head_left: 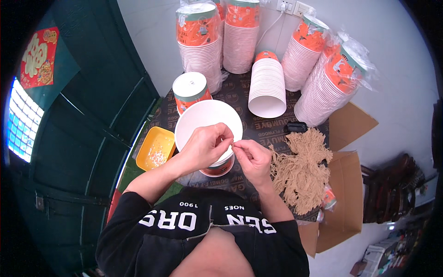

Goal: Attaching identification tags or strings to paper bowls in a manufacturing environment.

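My left hand (206, 147) and my right hand (253, 162) meet with pinched fingertips over the near right rim of a white paper bucket (198, 116). Between the fingertips is something small and thin, brownish, too fine to make out. The bucket's open mouth faces up, and an orange printed paper bucket (218, 170) shows beneath it. To the right of my right hand lies a heap of tan strings (300, 168). Just behind the white bucket stands an upside-down orange and green bucket (190, 87) with a white base.
Plastic-wrapped stacks of buckets (198, 51) line the wall, and one unwrapped stack (267, 87) lies tipped. A yellow tray (154, 147) with small white bits sits left. Beside the strings are a black object (296, 127) and an open cardboard box (346, 194).
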A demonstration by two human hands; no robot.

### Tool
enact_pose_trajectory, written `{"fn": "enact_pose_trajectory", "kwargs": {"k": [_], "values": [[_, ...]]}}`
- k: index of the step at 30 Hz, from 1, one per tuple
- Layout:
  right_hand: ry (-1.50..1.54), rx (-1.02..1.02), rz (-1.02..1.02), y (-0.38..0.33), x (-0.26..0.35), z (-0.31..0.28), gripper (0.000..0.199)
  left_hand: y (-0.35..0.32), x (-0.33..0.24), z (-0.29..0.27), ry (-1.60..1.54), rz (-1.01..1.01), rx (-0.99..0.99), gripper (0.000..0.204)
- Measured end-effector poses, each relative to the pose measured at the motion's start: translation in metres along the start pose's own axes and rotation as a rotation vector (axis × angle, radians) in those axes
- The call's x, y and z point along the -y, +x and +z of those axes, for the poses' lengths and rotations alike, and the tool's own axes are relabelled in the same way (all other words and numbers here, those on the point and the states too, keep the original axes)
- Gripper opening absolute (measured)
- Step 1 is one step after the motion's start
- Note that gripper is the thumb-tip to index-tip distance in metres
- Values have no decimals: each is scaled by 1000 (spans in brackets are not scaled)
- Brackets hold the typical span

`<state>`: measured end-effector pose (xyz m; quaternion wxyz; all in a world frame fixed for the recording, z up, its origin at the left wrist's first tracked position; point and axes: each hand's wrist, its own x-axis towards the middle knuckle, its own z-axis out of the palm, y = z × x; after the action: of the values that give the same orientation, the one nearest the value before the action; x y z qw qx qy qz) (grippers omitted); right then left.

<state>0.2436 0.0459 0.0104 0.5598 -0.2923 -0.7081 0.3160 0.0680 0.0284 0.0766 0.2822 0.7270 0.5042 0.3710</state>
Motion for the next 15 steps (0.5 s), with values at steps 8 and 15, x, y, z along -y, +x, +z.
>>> {"fn": "enact_pose_trajectory", "kwargs": {"k": [8, 15], "values": [[467, 23, 380, -3, -1, -2, 10, 1, 3, 1, 23, 5, -8, 5], [778, 8, 504, -5, -8, 2, 14, -3, 4, -3, -44, -64, 24, 11]]}}
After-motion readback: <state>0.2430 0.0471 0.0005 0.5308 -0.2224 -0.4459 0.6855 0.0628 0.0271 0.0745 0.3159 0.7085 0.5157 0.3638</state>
